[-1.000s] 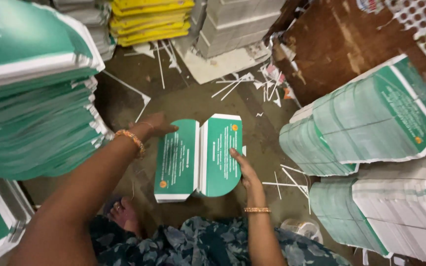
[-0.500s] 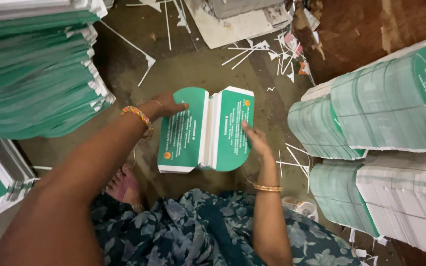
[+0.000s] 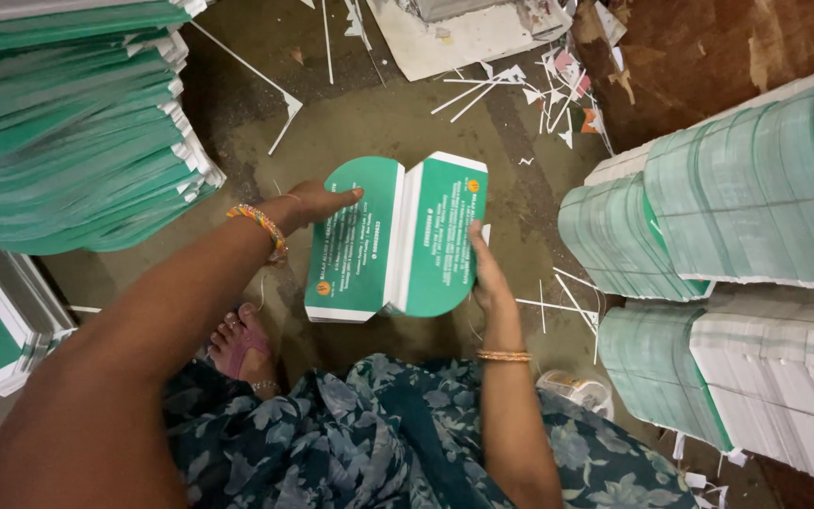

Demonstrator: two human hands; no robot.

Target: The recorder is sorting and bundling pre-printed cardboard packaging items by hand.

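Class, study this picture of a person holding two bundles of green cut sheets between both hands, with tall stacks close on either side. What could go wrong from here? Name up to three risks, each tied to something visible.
1. The two bundles are only pressed between the left hand and the right hand; loose sheets could slip and fan out.
2. The left stack leans with overhanging edges, and might slide.
3. Paper strips litter the floor near a bare foot, so slipping seems possible.

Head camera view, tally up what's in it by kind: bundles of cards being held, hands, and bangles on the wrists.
Green card bundles held side by side: 2, left bundle, right bundle
Hands: 2, left hand, right hand
Wrist bangles: 2, left bangle, right bangle
Total: 6
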